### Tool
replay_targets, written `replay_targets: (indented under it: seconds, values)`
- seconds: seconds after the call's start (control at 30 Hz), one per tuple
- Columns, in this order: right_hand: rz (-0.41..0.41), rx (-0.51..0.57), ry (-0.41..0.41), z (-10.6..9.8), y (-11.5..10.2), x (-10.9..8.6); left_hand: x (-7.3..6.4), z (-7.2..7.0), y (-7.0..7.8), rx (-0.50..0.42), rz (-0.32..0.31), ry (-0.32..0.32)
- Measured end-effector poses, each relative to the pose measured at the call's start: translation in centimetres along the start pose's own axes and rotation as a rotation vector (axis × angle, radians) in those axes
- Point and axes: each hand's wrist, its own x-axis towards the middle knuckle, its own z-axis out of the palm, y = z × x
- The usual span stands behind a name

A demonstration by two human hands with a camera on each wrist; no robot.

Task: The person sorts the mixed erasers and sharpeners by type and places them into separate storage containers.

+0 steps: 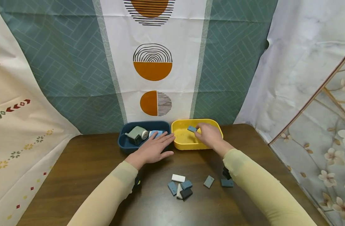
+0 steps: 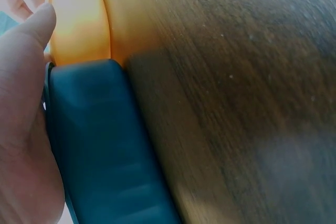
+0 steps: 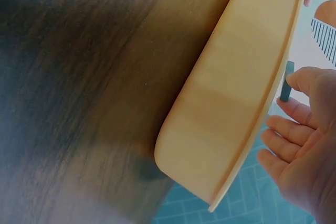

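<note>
In the head view my right hand [image 1: 210, 135] is over the yellow bin [image 1: 196, 146], pinching a small blue-grey rectangular block [image 1: 192, 129] between thumb and index finger. The right wrist view has this block [image 3: 287, 81] beside the bin's rim, the other fingers loosely bent. My left hand [image 1: 153, 148] lies palm down over the front right of the navy bin [image 1: 123, 147], fingers extended toward the yellow bin's left rim. It grips nothing visible; whether its fingertips touch the rim I cannot tell. Inside the navy bin are a green-and-white toy-like piece [image 1: 137, 134] and a light blue item [image 1: 156, 133], partly hidden.
On the brown table [image 1: 84, 175] lies a cluster of several small blocks: a white one [image 1: 178, 178], blue-grey ones and a black one [image 1: 186, 193]. Right of it are a grey-green block [image 1: 209, 182] and a blue one [image 1: 227, 183]. A patterned cloth [image 1: 232, 78] hangs behind the bins.
</note>
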Motion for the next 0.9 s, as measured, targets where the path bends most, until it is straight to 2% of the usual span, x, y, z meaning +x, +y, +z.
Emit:
replay_targets:
  seconds: [0.17,0.4,0.5,0.7,0.9]
  values:
    - [0.014,-0.006,-0.003,0.33,0.03,0.3,-0.05,0.26,-0.03,0.008,0.006,0.015]
    - [0.01,0.004,-0.024,0.57,0.05,0.56,-0.17,0.35,-0.04,-0.007,0.003,0.001]
    - [0.013,0.002,-0.028,0.46,0.15,0.69,0.04,0.27,-0.09,0.005,0.016,0.023]
    - [0.006,0.005,-0.073,0.51,0.53,0.85,0.08,0.2,-0.18,0.012,0.02,0.023]
    - [-0.026,0.009,-0.033,0.43,0.59,0.25,0.03,0.14,-0.33,0.038,0.022,0.027]
